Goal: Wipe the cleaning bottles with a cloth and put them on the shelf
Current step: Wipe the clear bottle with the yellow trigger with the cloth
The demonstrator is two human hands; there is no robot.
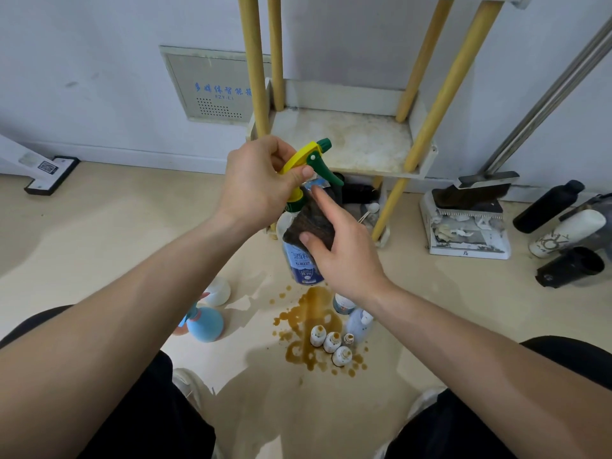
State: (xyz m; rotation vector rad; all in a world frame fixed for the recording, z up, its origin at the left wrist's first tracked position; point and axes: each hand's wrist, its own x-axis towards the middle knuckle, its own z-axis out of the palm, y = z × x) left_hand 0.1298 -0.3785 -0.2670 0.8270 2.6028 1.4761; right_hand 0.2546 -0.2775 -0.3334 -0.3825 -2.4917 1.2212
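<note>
My left hand grips the yellow and green trigger head of a spray bottle, which hangs in the air in front of the shelf. My right hand holds a dark brown cloth against the bottle's side, thumb in front and fingers over the cloth. The bottle has a white body with a blue label. The white shelf with yellow posts stands behind, its lower tier bare and stained. On the floor stand several small white bottles, a blue round bottle, and a pale spray bottle.
A brown liquid spill spreads on the floor around the small bottles. A white dustpan with a broom sits to the right. Dark and white bottles lie at far right. A white tub sits left of the spill.
</note>
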